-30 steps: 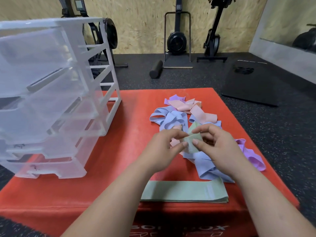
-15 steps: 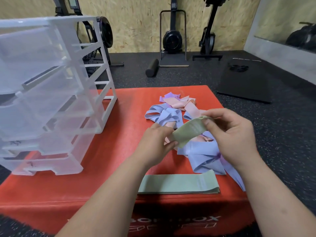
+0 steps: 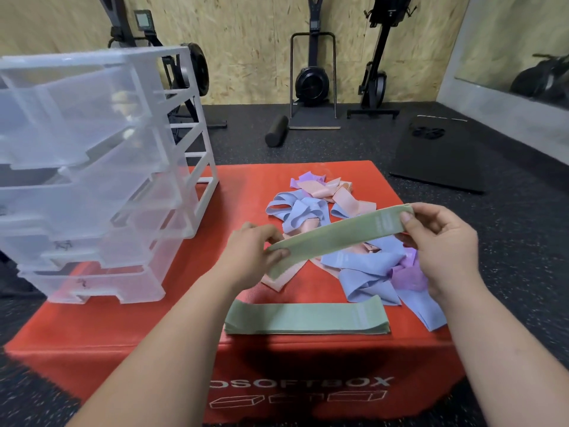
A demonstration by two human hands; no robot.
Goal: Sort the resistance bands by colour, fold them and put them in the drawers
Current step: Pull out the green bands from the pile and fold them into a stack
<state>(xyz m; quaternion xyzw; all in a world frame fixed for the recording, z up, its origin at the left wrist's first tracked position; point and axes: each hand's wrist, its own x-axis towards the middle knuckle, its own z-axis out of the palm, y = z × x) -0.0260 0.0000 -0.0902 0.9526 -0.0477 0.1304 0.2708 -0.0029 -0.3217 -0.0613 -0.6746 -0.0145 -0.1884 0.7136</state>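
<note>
Held band: a sage-green woven fabric resistance band (image 3: 338,237) hangs in the air between both hands, above the heap, pulled flat, its right end higher.
Left hand: the left hand (image 3: 249,257) grips the lower end, fingers (image 3: 278,253) curled closed round it.
Right hand: the right hand (image 3: 443,241) pinches the upper end beside the pale printed label, thumb on top and the other fingers behind.
Just changed: a second ago this band was a small crumpled wad held low at the heap. Half a second ago it was lifted but still short and bunched. Now the hands are well apart and it is drawn out to full length.
Meaning: I judge it smoothed and ready to join its colour, with folding and the drawers still to come.
Green stack: a flat pile of green bands (image 3: 304,318) lies at the near edge of the red soft box (image 3: 123,328), where it lay before.
Heap: tangled blue, pink and purple bands (image 3: 303,211) lie unsorted beyond and under the hands.
Drawers: the clear plastic drawer unit (image 3: 92,180) stands on the box's left side, drawers pulled out in steps. I make out no bands inside.
</note>
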